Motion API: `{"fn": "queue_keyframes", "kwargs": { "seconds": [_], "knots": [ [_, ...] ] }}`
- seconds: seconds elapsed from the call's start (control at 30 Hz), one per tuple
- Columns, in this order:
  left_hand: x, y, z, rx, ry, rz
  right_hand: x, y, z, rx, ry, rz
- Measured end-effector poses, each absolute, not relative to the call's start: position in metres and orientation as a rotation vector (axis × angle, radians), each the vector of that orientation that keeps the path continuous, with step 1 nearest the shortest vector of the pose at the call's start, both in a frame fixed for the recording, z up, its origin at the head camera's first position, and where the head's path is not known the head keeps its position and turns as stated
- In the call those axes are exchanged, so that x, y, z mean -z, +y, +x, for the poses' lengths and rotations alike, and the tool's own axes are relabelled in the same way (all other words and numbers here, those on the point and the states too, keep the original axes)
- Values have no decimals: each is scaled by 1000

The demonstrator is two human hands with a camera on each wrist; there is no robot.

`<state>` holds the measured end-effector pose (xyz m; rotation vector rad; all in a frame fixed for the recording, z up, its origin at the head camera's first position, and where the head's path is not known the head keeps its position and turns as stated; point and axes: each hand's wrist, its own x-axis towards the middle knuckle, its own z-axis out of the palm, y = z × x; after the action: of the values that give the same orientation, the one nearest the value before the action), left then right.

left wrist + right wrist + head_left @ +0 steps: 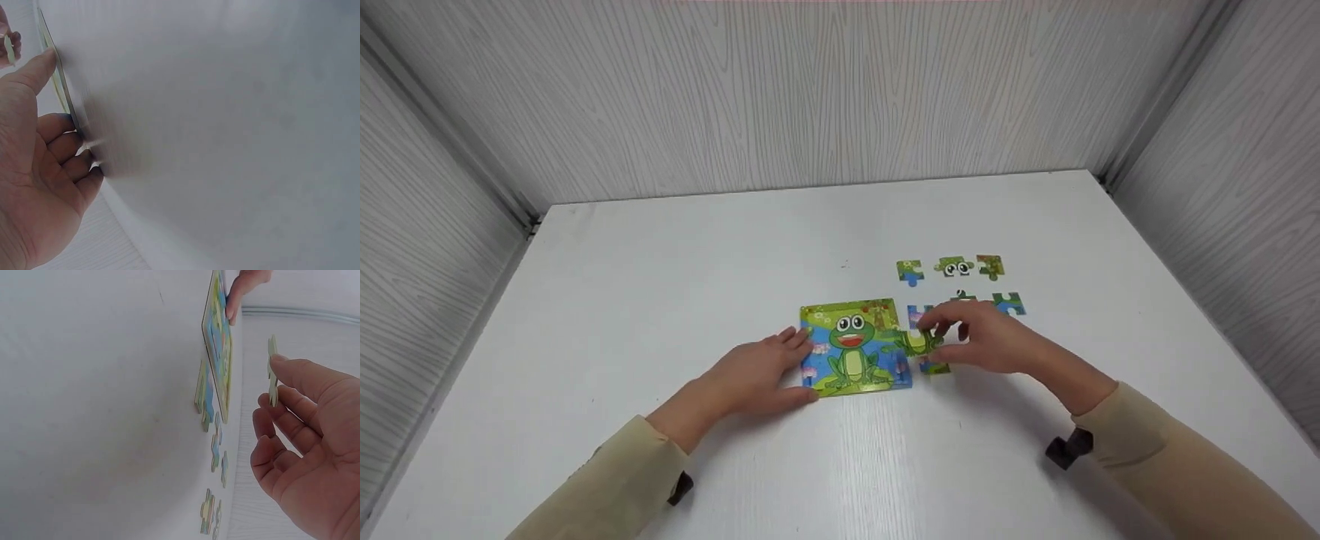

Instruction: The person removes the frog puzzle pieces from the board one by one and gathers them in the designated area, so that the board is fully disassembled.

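Note:
A square puzzle board (pixel 851 345) with a frog picture lies flat on the white table. My left hand (pixel 750 375) rests at its left side, fingers and thumb laid out along the edge; the left wrist view shows the thumb (pixel 42 70) touching that edge. My right hand (pixel 996 339) pinches a green puzzle piece (pixel 916 343) showing frog legs, held up by the board's right side. Seen edge-on in the right wrist view, this puzzle piece (pixel 273 392) is raised off the table between thumb and fingers.
Loose puzzle pieces lie right of the board: a blue-green piece (pixel 910 273), one with frog eyes (pixel 956 268) and a corner-like piece (pixel 991 267) at the back. Nearer are another piece (pixel 1009 303) and one partly under the right hand (pixel 936 367). Pale walls surround the table.

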<state>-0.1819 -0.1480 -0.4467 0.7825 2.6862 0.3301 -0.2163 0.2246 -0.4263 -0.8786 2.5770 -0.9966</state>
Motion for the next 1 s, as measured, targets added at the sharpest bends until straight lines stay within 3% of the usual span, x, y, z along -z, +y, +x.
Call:
{"fn": "queue_keyframes", "kwargs": {
  "seconds": [1.0],
  "knots": [
    [449,-150,-183,-326,2687,787,444,294,-212,886,2703,-613]
  ]
}}
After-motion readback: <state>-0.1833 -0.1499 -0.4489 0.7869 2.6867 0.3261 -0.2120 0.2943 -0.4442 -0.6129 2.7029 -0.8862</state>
